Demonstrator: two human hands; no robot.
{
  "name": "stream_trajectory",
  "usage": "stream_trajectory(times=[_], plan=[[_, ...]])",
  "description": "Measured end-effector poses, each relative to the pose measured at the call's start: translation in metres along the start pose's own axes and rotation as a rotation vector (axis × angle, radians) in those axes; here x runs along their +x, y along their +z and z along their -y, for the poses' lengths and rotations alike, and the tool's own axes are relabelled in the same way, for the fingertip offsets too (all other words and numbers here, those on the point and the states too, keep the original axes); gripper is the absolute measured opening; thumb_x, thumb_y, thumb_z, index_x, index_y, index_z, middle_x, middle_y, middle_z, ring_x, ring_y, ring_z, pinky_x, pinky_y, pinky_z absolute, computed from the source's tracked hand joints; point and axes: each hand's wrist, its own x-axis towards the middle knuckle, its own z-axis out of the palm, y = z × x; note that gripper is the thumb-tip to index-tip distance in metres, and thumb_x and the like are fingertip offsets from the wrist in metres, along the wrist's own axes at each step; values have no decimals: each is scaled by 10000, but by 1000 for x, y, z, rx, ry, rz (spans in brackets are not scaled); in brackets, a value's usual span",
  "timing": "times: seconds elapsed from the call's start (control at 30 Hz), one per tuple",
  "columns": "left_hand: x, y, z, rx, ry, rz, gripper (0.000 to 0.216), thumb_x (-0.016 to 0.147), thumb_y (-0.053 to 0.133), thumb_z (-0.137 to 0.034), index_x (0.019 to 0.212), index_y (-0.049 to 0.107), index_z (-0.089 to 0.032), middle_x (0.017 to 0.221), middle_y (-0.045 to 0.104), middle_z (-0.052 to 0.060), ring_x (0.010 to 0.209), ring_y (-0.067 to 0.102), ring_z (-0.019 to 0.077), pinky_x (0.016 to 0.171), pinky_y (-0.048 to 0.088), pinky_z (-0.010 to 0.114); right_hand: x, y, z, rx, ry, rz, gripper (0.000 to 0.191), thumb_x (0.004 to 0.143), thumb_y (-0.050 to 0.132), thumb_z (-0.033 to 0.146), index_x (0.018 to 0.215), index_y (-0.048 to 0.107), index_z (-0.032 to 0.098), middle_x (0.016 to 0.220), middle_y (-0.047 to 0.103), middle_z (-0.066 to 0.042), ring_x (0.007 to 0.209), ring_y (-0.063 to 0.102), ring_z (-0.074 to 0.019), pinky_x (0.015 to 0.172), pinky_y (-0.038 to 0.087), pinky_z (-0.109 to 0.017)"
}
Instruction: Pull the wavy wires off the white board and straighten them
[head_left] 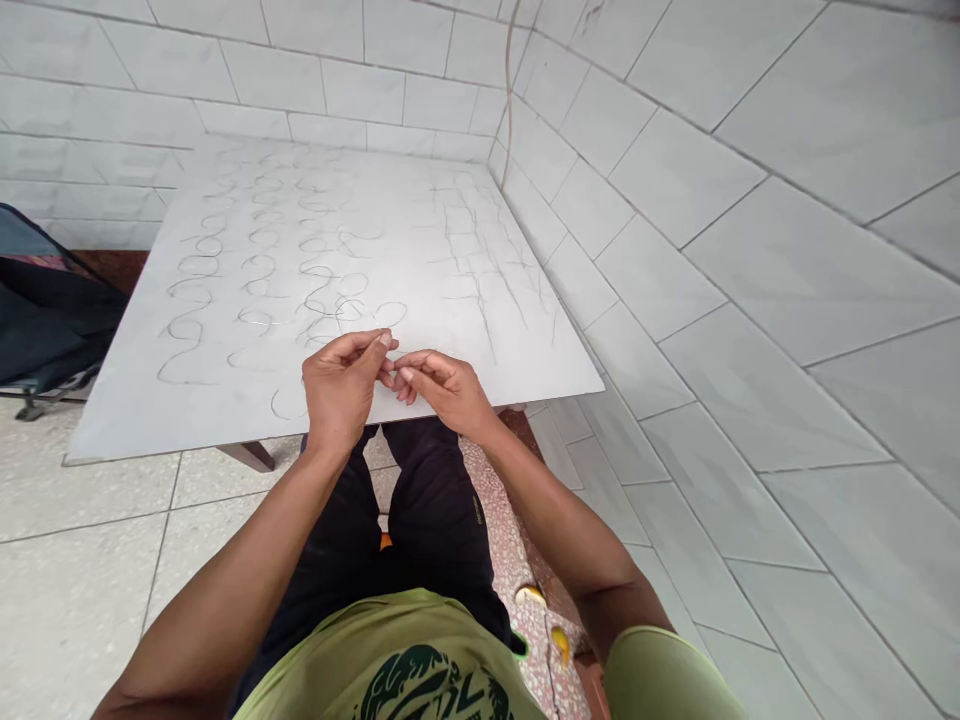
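Observation:
My left hand [341,385] and my right hand [442,390] are close together above the near edge of a white board-like tabletop [187,425]. Both are closed, thumb pinched against the fingers, apparently on a thin wire that is mostly hidden between the fingertips. Just beyond them, a thin curved wire loop [391,315] shows, though whether it is joined to the held piece I cannot tell. Several curled wires [191,290] lie in rows on the left and middle of the top. Several straighter wires [480,290] are spread on the right.
White tiled walls [712,270] close in behind and along the right side of the table. A cable [509,100] hangs down the corner. At the far left stands a dark folding chair or bag [45,310]. A table leg [247,456] shows below the near edge.

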Motion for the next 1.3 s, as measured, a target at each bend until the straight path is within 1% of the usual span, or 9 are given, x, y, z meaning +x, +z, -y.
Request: stream_trajectory(times=[0.17,0.33,0.53,0.6,0.7,0.77,0.9,1.0,1.3], plan=[[-16,2,-11,-191,-181,-19,221,776,880,-342,888,822,-161,1008,780,92,656,599,93,507,480,204,7,4,4,55,-15,-179,379,946,673,590,954,690,212,841,721,-18,706,660,-141,646,564,-285],[-47,-9,-17,-225,-383,101,458,814,872,-363,1227,766,-193,1217,767,143,851,733,181,557,550,217,4,-4,17,-91,-74,-166,346,996,604,560,923,652,225,880,689,-11,784,659,-143,692,557,-276],[-102,-46,-35,34,-664,650,481,926,718,-549,1253,760,-199,947,808,143,574,723,219,362,478,257,-7,-16,34,-273,-51,-67,277,1041,535,427,881,616,216,841,671,-5,759,639,-142,687,502,-276],[-108,-58,-47,207,-468,540,407,943,698,-539,1193,786,-231,927,805,106,581,700,191,406,501,258,-12,-17,42,-381,-61,11,238,1040,518,336,857,603,211,825,659,2,746,612,-136,686,460,-274],[-94,-66,-61,574,-4,109,364,929,743,-475,1237,768,-282,1067,796,69,765,721,189,571,551,261,-16,-14,52,-528,-115,143,233,1023,504,247,802,565,204,773,592,20,710,526,-125,665,379,-271],[-77,-67,-60,697,113,109,426,920,751,-485,1297,737,-286,1248,756,74,957,727,231,653,560,277,-18,-9,55,-565,-148,223,244,1020,498,231,780,535,203,738,526,34,678,462,-116,652,338,-272],[-53,-63,-37,510,-59,317,309,926,743,-498,1091,822,-250,982,809,57,885,748,229,784,595,328,-19,2,49,-573,-164,340,245,1023,493,223,780,517,201,726,475,44,659,414,-112,653,309,-275],[-51,-60,-21,348,-139,280,253,918,759,-470,910,846,-232,840,800,53,754,739,209,756,610,344,-22,8,39,-541,-96,311,238,1028,517,270,804,554,199,735,519,40,669,441,-116,652,316,-270],[-57,-66,-13,167,-217,147,272,961,698,-395,1154,791,-229,1060,799,73,895,738,199,793,592,323,-32,23,20,-306,66,222,263,1027,547,354,856,652,183,834,676,-5,770,583,-137,720,417,-253]])
